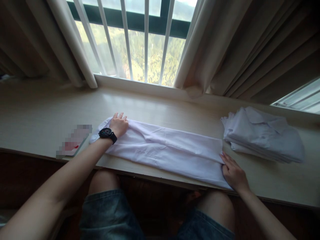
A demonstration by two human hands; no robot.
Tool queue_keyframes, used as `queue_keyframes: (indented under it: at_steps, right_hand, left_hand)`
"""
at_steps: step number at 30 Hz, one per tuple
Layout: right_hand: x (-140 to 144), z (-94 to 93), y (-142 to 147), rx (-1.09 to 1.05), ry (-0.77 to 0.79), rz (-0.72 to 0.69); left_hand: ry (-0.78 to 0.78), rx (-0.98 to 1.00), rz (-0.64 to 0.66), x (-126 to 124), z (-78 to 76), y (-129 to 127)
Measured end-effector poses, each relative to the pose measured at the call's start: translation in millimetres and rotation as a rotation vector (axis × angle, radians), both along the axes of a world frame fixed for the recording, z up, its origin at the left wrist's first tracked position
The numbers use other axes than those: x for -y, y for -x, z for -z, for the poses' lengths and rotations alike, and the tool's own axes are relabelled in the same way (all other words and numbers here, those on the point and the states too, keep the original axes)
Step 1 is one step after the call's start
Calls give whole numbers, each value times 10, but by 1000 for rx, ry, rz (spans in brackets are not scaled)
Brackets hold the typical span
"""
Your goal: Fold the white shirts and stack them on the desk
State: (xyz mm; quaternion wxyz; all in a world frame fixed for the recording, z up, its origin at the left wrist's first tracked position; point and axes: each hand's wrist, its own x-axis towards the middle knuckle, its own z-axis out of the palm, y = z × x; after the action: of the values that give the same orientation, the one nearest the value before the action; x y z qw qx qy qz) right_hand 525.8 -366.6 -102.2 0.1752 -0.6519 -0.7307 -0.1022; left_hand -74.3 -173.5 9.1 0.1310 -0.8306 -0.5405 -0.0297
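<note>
A white shirt lies in a long, narrow fold across the pale desktop, with soft wrinkles along its middle. Flat on its left end rests my left hand, fingers spread towards the far edge, a black watch on the wrist. At the opposite end my right hand grips the shirt's edge, fingers on the cloth and thumb bent in close. The underside of this grip is hidden. To the right of that hand sits a stack of folded white shirts, a collar showing on top.
A blurred-out flat object lies left of the shirt near the desk's front edge. Behind the desk are a barred window and beige curtains. My knees are beneath the front edge.
</note>
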Motion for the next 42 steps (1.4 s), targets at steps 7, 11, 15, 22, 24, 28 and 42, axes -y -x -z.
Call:
queue_keyframes:
  at_steps: [7,11,15,22,24,28,42]
  right_hand:
    - [-1,-37,47,-12,15,78]
    - [20,-99,82,-9,25,73]
    - [37,-154,132,-28,24,66]
    - [-16,-129,94,-103,60,46]
    - [-32,-99,52,-148,80,61]
    - [-45,-45,-8,-182,86,66]
    - [27,-321,609,-5,191,50]
  left_hand:
    - [145,278,235,793,-66,-869]
    - [157,468,122,978,207,-941]
    - [116,586,133,967,304,-898]
    - [345,649,76,874,257,-909]
    - [340,701,111,826,214,-890]
    - [230,686,127,784,162,-846]
    - [166,240,174,1159,414,-935]
